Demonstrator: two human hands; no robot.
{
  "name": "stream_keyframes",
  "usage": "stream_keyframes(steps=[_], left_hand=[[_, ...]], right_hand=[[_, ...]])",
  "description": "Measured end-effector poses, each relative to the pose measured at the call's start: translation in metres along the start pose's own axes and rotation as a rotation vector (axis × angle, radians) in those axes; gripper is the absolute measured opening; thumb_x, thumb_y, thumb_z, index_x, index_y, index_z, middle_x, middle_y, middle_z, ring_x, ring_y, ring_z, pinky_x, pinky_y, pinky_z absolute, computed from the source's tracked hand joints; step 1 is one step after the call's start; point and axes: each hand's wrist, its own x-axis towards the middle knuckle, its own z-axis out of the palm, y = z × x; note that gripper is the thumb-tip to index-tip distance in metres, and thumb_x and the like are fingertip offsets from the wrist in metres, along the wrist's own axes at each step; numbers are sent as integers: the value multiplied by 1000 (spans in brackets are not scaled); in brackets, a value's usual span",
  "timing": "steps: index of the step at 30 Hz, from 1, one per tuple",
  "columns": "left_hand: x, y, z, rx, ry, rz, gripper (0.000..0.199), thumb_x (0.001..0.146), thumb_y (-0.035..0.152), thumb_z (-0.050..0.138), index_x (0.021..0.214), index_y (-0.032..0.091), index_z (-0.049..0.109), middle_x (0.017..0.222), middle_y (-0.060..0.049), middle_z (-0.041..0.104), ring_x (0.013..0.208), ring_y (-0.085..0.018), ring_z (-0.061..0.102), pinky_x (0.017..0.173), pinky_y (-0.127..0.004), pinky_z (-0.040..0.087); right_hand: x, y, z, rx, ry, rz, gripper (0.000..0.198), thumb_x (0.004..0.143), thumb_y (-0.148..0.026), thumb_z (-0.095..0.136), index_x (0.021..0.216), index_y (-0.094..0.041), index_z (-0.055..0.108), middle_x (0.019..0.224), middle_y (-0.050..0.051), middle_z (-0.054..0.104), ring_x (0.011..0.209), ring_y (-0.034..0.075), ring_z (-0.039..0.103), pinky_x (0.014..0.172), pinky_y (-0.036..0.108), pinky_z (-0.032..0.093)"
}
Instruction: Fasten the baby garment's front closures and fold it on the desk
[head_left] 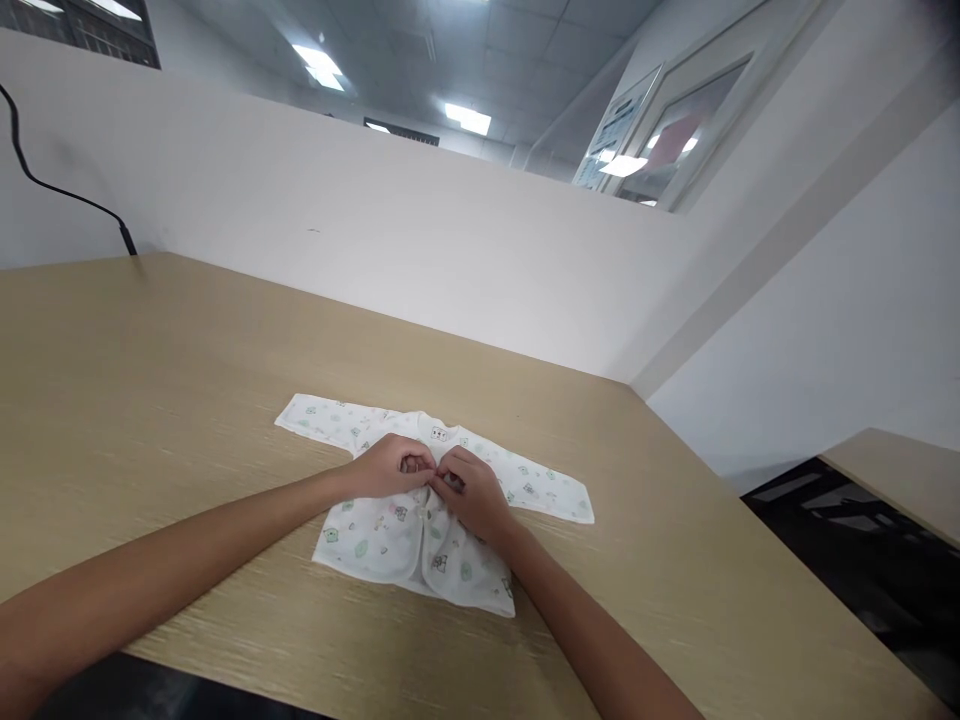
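A small white baby jacket (pixel 375 535) with green and grey animal prints lies spread on the table, both sleeves stretched out to the sides. Its front edges part toward the hem. My left hand (pixel 391 466) pinches the front opening at mid-chest, coming from the left. Right against it, my right hand (pixel 472 492) pinches the same opening from the other side, and the fingertips of both meet. Whatever fastener may be between the fingertips is hidden. Above the hands the neckline shows a small printed label.
The jacket rests on a light wood table (pixel 225 340). A white partition (pixel 420 250) rises along its back edge. At the far left a black cable (pixel 71 195) hangs down to the tabletop. Beyond the right edge stand a dark recess and another wooden surface (pixel 900 475).
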Motion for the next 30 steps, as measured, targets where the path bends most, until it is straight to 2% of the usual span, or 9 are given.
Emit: stream_keyframes(steps=[30], left_hand=[[0, 0, -1, 15, -10, 32, 19, 87, 34, 65, 93, 18, 72, 75, -1, 65, 67, -11, 54, 60, -21, 40]], right_hand=[[0, 0, 0, -3, -6, -4, 18, 89, -23, 64, 73, -20, 56, 82, 2, 59, 75, 16, 54, 67, 27, 40]])
